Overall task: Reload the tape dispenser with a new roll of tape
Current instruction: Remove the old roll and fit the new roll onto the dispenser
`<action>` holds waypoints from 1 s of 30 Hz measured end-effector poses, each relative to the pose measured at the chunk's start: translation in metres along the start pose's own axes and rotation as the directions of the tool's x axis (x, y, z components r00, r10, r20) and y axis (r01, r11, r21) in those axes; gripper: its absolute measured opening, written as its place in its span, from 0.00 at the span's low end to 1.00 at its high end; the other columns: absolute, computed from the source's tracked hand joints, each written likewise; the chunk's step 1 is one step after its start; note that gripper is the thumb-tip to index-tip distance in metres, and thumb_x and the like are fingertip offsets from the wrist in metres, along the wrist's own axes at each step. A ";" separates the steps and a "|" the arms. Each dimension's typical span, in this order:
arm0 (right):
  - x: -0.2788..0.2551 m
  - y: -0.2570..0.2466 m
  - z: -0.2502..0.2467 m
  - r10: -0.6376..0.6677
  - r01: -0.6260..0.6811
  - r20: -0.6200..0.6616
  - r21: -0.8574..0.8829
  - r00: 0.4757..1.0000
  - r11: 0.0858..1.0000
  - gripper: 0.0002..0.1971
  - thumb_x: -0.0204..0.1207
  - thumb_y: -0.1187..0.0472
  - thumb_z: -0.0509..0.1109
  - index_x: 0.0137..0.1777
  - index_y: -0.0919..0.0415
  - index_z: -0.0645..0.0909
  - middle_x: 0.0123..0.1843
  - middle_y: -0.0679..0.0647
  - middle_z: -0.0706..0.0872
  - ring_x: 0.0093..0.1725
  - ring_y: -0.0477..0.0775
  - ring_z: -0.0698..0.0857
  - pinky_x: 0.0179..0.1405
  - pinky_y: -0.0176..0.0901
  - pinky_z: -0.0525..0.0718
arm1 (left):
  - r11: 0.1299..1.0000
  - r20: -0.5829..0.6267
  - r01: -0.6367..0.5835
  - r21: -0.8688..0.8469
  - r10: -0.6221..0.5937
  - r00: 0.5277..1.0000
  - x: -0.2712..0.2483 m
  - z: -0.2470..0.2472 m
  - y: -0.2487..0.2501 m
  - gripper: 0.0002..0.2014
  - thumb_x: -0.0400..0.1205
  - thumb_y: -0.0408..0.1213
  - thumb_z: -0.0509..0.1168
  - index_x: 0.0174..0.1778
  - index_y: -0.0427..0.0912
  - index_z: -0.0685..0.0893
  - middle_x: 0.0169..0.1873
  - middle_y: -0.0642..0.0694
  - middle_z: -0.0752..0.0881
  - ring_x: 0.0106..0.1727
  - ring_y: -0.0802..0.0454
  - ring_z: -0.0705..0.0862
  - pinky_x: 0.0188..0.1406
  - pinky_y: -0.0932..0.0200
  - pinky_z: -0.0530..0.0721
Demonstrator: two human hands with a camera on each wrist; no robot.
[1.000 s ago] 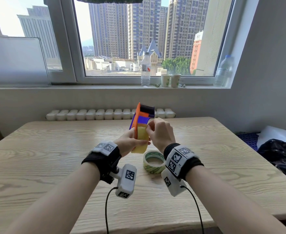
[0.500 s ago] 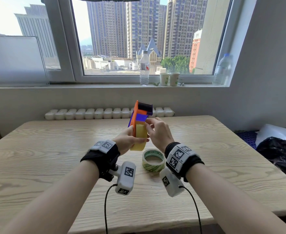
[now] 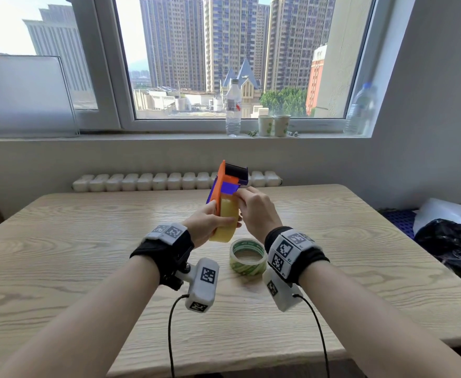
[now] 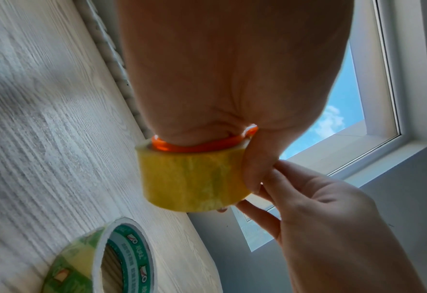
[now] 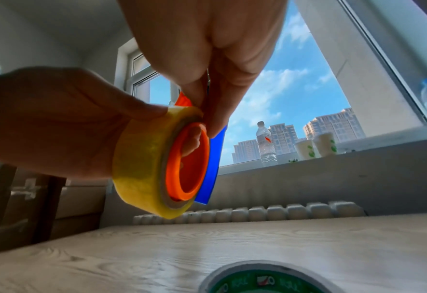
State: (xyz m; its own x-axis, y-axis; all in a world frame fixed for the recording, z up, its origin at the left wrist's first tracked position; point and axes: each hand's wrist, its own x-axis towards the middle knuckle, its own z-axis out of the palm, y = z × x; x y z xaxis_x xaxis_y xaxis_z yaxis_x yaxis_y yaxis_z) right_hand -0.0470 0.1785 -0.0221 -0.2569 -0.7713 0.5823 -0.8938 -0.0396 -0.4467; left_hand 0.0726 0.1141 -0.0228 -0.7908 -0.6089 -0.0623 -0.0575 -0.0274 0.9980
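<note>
Threading step, probably: yellow translucent tape roll (image 3: 225, 219) seated on orange-and-blue plastic tape dispenser (image 3: 220, 188), gripped aloft by left hand (image 3: 206, 223) above tabletop (image 3: 87, 241). Right hand (image 3: 256, 211) at three o'clock, pinching near the rim, possibly the tape's end. Next: draw it toward twelve o'clock, under the black roller.

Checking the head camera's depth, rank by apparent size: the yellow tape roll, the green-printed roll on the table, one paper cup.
1. Yellow tape roll and green-printed tape roll: look alike, unranked.
2. Paper cup: smallest, though farthest away.
</note>
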 end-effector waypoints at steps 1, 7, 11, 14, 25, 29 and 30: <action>-0.001 -0.001 -0.001 -0.012 0.012 0.008 -0.053 1.000 0.999 0.11 0.81 0.65 0.58 0.51 0.68 0.82 0.50 0.63 0.86 0.46 0.65 0.84 0.43 0.53 0.81 | 1.000 -0.001 0.002 0.012 -0.001 1.000 0.000 0.000 -0.001 0.24 0.80 0.24 0.62 0.73 0.30 0.67 0.59 0.33 0.81 0.54 0.42 0.84 0.52 0.51 0.81; -0.004 -0.006 -0.003 -0.070 0.100 0.104 -0.318 0.992 0.943 0.03 0.75 0.76 0.63 0.46 0.73 0.77 0.43 0.68 0.84 0.35 0.69 0.87 0.30 0.51 0.82 | 1.000 0.009 -0.002 0.028 0.002 1.000 -0.002 0.003 -0.005 0.23 0.80 0.25 0.61 0.72 0.30 0.68 0.54 0.37 0.83 0.49 0.47 0.85 0.48 0.54 0.82; -0.006 -0.007 -0.002 -0.093 0.132 0.132 -0.329 0.987 0.935 0.05 0.68 0.79 0.69 0.39 0.72 0.77 0.35 0.66 0.83 0.25 0.66 0.85 0.21 0.42 0.73 | 1.000 -0.004 -0.002 0.019 0.002 1.000 -0.003 0.000 -0.007 0.22 0.81 0.25 0.61 0.72 0.28 0.68 0.53 0.37 0.83 0.49 0.46 0.85 0.53 0.51 0.82; -0.003 -0.002 0.002 -0.079 0.092 0.077 -0.193 0.994 0.977 0.06 0.79 0.72 0.59 0.48 0.71 0.78 0.47 0.66 0.84 0.39 0.68 0.85 0.35 0.48 0.76 | 1.000 -0.013 -0.005 0.005 0.005 1.000 -0.004 -0.003 -0.007 0.23 0.81 0.26 0.60 0.73 0.29 0.68 0.47 0.41 0.85 0.46 0.49 0.85 0.50 0.55 0.83; 0.006 -0.005 0.003 0.136 -0.147 0.070 0.184 0.988 0.972 0.06 0.77 0.65 0.67 0.51 0.66 0.83 0.46 0.63 0.88 0.43 0.61 0.87 0.48 0.60 0.86 | 0.999 -0.001 -0.044 0.024 0.044 0.999 -0.009 -0.015 -0.010 0.24 0.79 0.23 0.62 0.72 0.33 0.69 0.48 0.42 0.85 0.48 0.49 0.85 0.47 0.60 0.83; 0.001 -0.007 0.005 0.084 -0.104 0.105 0.199 0.991 0.974 0.18 0.79 0.58 0.65 0.67 0.62 0.78 0.60 0.58 0.82 0.58 0.56 0.83 0.59 0.57 0.83 | 0.998 0.020 -0.060 -0.018 0.060 0.998 -0.008 -0.018 -0.010 0.25 0.78 0.21 0.62 0.72 0.35 0.70 0.52 0.41 0.84 0.53 0.45 0.84 0.55 0.54 0.81; 0.000 -0.006 0.006 0.077 -0.106 0.142 0.208 0.987 0.972 0.19 0.79 0.56 0.65 0.69 0.61 0.77 0.66 0.57 0.80 0.63 0.56 0.81 0.63 0.57 0.82 | 0.997 0.018 -0.068 -0.026 0.069 0.997 -0.007 -0.019 -0.010 0.25 0.78 0.21 0.63 0.72 0.34 0.70 0.50 0.43 0.84 0.52 0.46 0.85 0.53 0.55 0.81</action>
State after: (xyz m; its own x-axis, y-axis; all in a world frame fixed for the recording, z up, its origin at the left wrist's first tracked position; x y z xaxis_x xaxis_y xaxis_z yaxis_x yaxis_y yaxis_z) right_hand -0.0396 0.1746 -0.0231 -0.2700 -0.8547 0.4435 -0.7653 -0.0891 -0.6375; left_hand 0.0905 0.1035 -0.0321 -0.8035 -0.5953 0.0062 0.0127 -0.0067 0.9999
